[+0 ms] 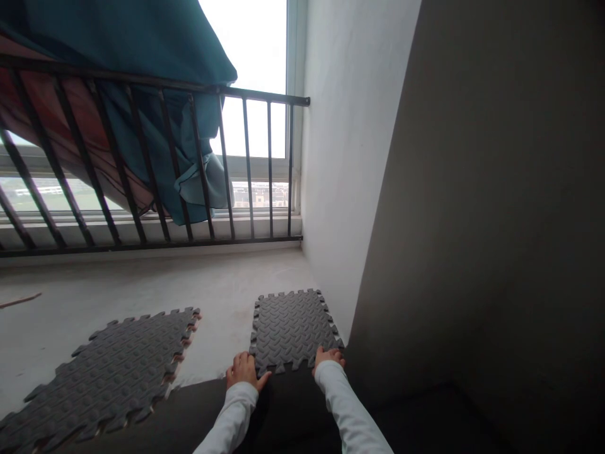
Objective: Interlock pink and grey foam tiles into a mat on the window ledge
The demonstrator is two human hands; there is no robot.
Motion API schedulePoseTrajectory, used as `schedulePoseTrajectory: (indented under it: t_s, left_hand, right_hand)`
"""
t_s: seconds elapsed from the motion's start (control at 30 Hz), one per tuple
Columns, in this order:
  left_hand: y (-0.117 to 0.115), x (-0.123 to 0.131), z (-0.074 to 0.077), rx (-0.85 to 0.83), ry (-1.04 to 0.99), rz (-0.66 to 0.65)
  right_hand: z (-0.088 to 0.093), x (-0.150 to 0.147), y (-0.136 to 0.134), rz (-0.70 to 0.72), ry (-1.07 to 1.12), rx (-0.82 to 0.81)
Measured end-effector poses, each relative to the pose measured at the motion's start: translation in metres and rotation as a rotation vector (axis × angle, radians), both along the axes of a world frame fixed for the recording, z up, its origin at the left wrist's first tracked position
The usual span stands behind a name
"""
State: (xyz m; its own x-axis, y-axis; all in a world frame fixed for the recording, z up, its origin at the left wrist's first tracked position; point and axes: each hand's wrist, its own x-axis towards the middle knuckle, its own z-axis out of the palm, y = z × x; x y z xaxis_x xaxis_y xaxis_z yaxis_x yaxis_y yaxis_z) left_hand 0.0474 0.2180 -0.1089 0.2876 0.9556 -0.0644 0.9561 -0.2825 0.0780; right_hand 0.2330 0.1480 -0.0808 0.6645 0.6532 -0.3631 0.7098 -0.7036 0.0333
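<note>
A dark grey foam mat tile point(295, 328) with a raised tread pattern and jigsaw edges lies on the white window ledge beside the wall. My left hand point(243, 371) grips its near left corner, fingers bent at the side and thumb along the front edge. At the near right corner, my right hand point(328, 357) is closed on the tile's edge, with the fingertips partly hidden. Farther left rests a larger dark foam mat point(118, 366) with a round-dot pattern, apart from both hands.
Black metal railing point(255, 239) runs along the window side of the ledge point(222, 284). Teal and red cloth point(161, 139) hangs over and behind it. A white wall point(350, 157) rises on the right. A thin brown stick-like piece point(21, 301) lies far left.
</note>
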Motion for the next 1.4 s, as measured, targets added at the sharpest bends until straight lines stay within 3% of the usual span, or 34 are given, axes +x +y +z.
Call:
schedulePoseTrajectory:
  t_s: [0.3,0.73,1.13,1.27,1.4]
  left_hand:
    - [0.000,-0.005,-0.012,0.024,-0.035,0.037]
    - [0.009,0.011,-0.011,-0.024,-0.092,0.076]
    - [0.006,0.017,-0.010,-0.046,-0.124,0.072]
    - [0.006,0.004,-0.007,-0.091,-0.122,0.010]
    - [0.014,-0.041,-0.005,-0.063,-0.090,0.005]
  right_hand:
    - [0.002,-0.002,-0.001,0.026,-0.003,-0.006]
    - [0.011,-0.003,-0.004,0.056,0.026,-0.018]
    - [0.006,-0.001,-0.001,0.047,0.009,-0.032]
    - [0.005,0.002,-0.002,0.070,-0.020,-0.023]
    - [-0.001,0.008,-0.001,0.098,-0.007,-0.015]
